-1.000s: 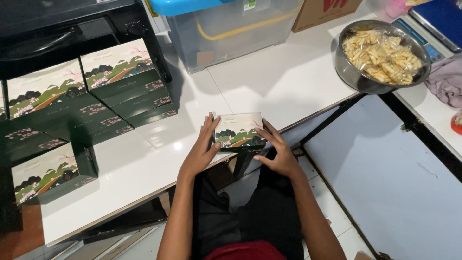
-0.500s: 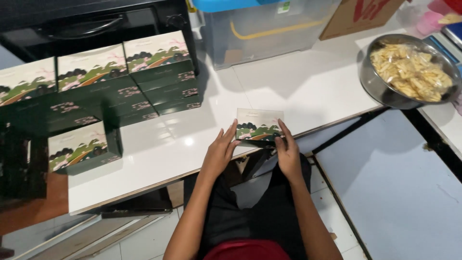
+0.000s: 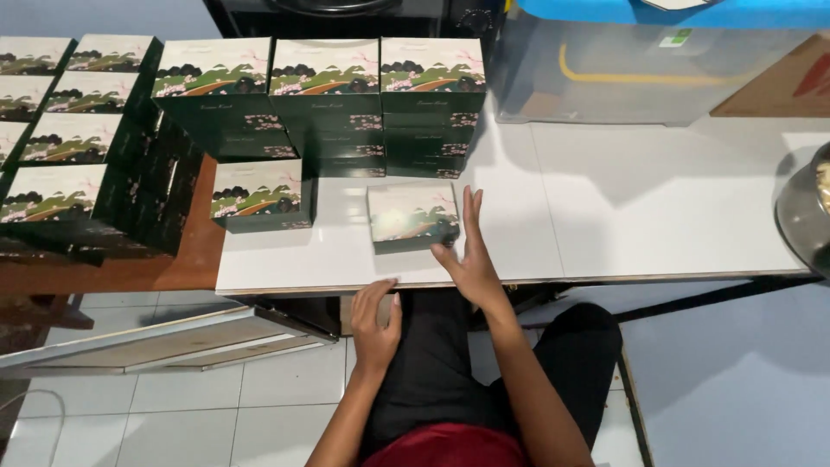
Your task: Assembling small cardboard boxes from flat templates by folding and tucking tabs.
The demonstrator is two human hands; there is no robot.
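Both hands have let go of the green box (image 3: pixel 412 215), now lying flat.

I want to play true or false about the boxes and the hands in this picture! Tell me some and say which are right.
1. The right hand is at the side of a small green box. True.
2. The left hand is holding a box. False: it sits at the white table edge, holding nothing.
3. Green boxes are stacked behind the small one. True: stacked boxes.
4. The table is red. False: it is white.
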